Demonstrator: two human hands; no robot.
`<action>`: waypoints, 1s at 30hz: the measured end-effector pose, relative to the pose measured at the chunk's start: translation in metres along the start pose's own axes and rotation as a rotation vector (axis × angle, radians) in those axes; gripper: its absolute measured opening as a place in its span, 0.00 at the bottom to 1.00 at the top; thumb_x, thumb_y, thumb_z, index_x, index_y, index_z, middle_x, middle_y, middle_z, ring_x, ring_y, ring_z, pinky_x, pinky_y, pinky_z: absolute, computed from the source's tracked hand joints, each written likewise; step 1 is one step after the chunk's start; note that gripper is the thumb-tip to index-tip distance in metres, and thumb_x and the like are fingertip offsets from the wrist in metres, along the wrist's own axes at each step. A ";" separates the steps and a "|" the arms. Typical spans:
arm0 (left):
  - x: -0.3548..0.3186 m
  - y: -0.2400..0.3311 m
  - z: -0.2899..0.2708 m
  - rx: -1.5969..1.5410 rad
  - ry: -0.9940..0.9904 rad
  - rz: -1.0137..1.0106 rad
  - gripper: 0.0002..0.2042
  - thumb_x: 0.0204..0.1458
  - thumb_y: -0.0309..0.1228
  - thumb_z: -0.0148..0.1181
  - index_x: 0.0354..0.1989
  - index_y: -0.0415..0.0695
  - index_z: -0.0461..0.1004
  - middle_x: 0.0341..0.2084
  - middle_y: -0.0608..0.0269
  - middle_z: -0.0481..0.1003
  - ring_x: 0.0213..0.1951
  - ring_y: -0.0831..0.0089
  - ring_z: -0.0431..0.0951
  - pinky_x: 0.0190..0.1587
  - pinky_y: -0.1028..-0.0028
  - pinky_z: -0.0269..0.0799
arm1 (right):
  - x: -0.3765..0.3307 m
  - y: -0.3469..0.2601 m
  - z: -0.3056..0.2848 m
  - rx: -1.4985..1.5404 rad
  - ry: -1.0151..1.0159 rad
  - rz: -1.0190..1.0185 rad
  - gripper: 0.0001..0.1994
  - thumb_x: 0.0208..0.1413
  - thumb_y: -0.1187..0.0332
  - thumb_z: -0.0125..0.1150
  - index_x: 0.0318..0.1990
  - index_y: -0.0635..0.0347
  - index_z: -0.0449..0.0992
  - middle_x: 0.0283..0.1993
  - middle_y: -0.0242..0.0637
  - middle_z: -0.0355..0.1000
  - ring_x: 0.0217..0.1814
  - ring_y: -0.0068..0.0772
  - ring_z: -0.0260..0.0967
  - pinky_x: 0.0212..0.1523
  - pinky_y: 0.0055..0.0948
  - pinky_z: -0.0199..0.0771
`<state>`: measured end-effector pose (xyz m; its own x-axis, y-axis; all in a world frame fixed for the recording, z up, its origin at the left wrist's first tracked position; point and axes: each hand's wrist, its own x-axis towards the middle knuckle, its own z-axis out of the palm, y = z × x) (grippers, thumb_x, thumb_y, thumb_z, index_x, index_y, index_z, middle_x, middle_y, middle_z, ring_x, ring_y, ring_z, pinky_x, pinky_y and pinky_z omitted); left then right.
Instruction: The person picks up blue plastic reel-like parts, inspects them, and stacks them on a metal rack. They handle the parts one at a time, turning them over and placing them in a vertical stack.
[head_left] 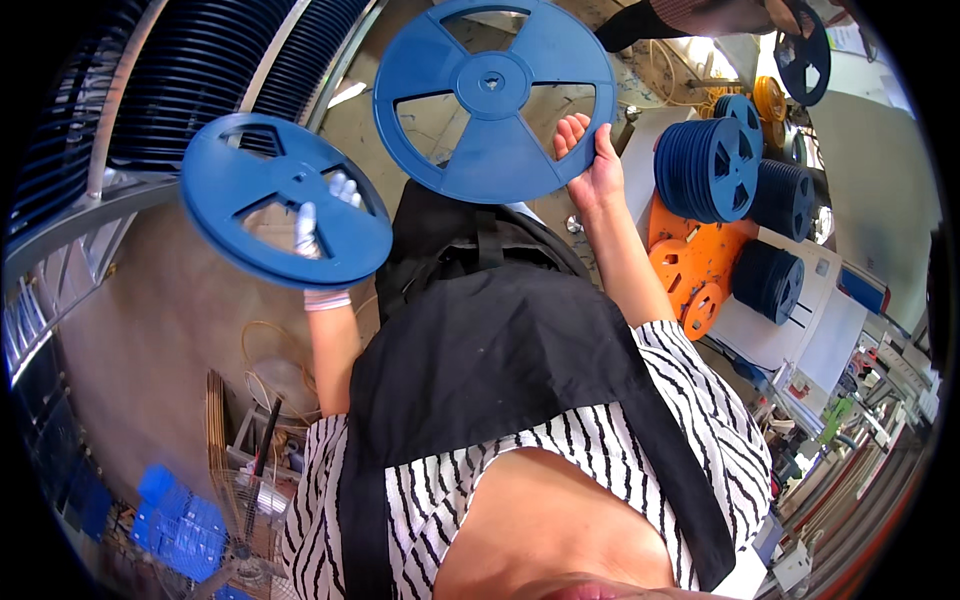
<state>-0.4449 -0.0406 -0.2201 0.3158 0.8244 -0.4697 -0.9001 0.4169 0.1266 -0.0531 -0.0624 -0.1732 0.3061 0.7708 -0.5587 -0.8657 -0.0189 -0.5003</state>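
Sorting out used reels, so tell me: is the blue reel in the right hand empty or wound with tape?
Empty. The blue reel in the right hand shows floor through its cutouts.

Factory workshop, racks of stacked blue reels (215, 70), reel piles (710, 165) on a worktable (790, 340), orange reels (695, 265)

White worktable (800, 340) at right: stacks of blue reels (708, 167) standing on edge, more dark blue stacks (768, 282) beside them, orange reels (690, 262) lying flat near its front edge. Brown floor (170, 330) at left; blue crates (180, 520) and wire coils (270, 360) on it.
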 end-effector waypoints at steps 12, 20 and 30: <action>0.053 -0.106 0.042 0.551 -0.017 0.150 0.18 0.59 0.36 0.59 0.55 0.43 0.71 0.42 0.63 0.75 0.47 0.71 0.74 0.51 0.68 0.73 | -0.051 0.124 0.086 -1.053 -0.592 0.033 0.22 0.56 0.72 0.65 0.57 0.68 0.71 0.51 0.40 0.76 0.53 0.26 0.71 0.56 0.26 0.69; 0.086 -0.109 -0.040 0.448 0.264 0.357 0.17 0.59 0.29 0.58 0.56 0.43 0.69 0.46 0.62 0.75 0.46 0.68 0.76 0.51 0.68 0.74 | 0.074 0.120 0.087 -1.314 -1.176 0.180 0.23 0.66 0.64 0.53 0.64 0.68 0.64 0.64 0.48 0.67 0.65 0.36 0.65 0.65 0.33 0.62; 0.178 -0.085 -0.247 -0.073 0.352 0.340 0.20 0.55 0.32 0.64 0.54 0.45 0.68 0.40 0.70 0.72 0.40 0.78 0.72 0.46 0.72 0.71 | 0.325 0.338 0.082 -1.898 -1.159 -0.167 0.20 0.58 0.68 0.60 0.58 0.59 0.72 0.56 0.44 0.74 0.62 0.44 0.69 0.60 0.37 0.69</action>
<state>-0.3864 -0.0235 -0.5302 -0.1084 0.7245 -0.6807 -0.9572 0.1088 0.2682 -0.2784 0.2343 -0.4698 -0.5998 0.7427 -0.2976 0.6314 0.2109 -0.7462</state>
